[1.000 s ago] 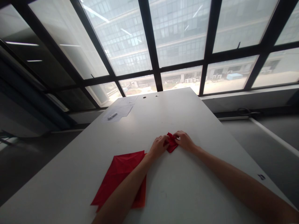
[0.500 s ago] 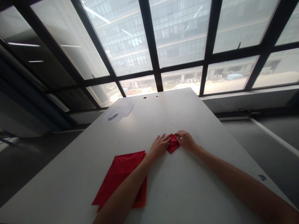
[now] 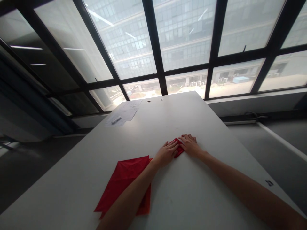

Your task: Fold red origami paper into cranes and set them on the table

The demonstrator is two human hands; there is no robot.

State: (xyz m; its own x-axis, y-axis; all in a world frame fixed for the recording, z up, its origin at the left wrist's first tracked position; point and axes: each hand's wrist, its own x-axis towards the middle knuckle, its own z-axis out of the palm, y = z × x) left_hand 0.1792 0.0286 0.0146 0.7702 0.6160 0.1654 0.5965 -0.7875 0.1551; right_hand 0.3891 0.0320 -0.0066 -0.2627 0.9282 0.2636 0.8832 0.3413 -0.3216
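Note:
A small folded red paper (image 3: 179,151) lies on the white table (image 3: 192,191), mostly covered by my hands. My left hand (image 3: 167,153) rests flat across its left part, fingers stretched out over it. From the other side, my right hand (image 3: 190,145) lays its fingers on the right edge, close to the left fingertips. Under my left forearm, larger creased red sheets (image 3: 127,172) are spread out. An orange sheet (image 3: 144,210) shows beneath them.
White papers (image 3: 128,114) with a marker-like white stick (image 3: 116,120) on them lie at the far left of the table. Two small holes are near the far edge. A dark label (image 3: 269,183) is at the right edge. Large windows stand beyond.
My left hand has slid right and now covers more of the small red paper. The right fingers have flattened down onto it. The larger red sheets have stayed put.

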